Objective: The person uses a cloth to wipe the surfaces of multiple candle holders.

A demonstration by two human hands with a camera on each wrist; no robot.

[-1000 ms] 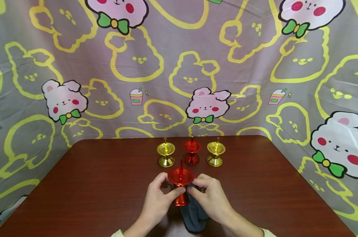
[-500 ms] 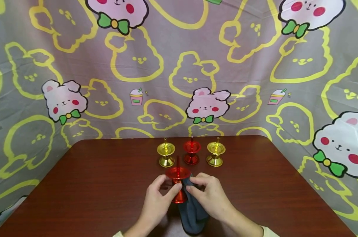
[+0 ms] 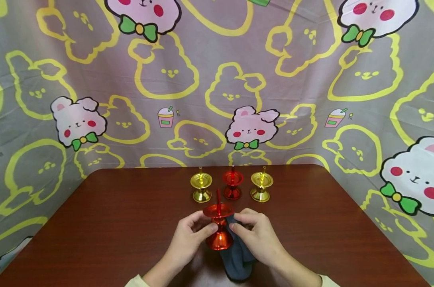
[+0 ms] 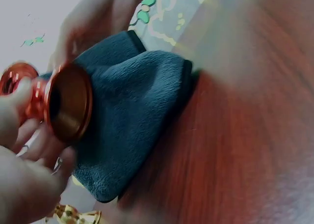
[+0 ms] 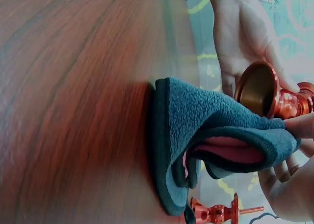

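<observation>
Over the near middle of the table, my left hand [image 3: 189,239] grips a shiny red candle holder [image 3: 219,241] by its narrow waist, thumb in front. The holder has a wide dish, a thin upright stem and a flared foot; its hollow underside [image 4: 71,103] faces the left wrist camera. My right hand [image 3: 261,239] pinches a folded dark blue-grey cloth [image 3: 238,259] close behind and to the right of the holder. In the right wrist view the cloth [image 5: 196,106] hangs from the fingers and shows a pink inner side. Part of the cloth lies hidden behind the holder.
Beyond the hands stand a gold candle holder [image 3: 201,187], a red candle holder [image 3: 232,185] and another gold candle holder [image 3: 262,187], in a row on the brown wooden table [image 3: 130,215]. A patterned cloth backdrop [image 3: 188,79] encloses the table's back and sides.
The held red candle holder shifted slightly left, then back right, and its foot has turned more toward the head camera. The right hand keeps its pinch on the cloth with little movement.
</observation>
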